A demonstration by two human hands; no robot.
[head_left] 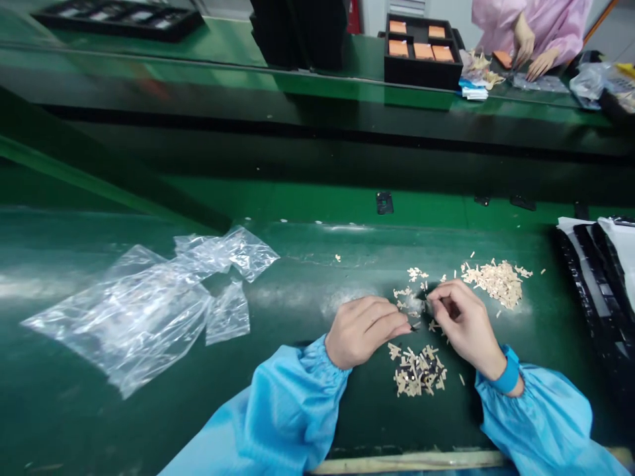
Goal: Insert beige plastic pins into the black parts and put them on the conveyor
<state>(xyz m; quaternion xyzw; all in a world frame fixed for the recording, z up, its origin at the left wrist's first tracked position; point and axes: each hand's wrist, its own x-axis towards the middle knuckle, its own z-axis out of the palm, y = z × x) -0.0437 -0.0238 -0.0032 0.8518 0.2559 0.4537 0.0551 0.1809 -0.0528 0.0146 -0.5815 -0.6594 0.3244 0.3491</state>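
My left hand (367,328) is closed in a pinch, with a small dark piece (415,328) showing at its fingertips. Across a narrow gap, my right hand (464,322) is also pinched; what sits between its thumb and finger is too small to make out. Between and behind the hands lie scattered small beige pieces (404,292). A loose pile of beige and dark pieces (419,371) rests just in front of them. Beyond my right hand is a denser heap of beige pieces (496,283).
Clear plastic bags (143,311) lie on the green table at left. Black-and-white packaging (598,284) stands at the right edge. Small black parts (384,203) sit farther back. Across the bench are a black box (421,74) with orange pieces and a co-worker's hands (533,53).
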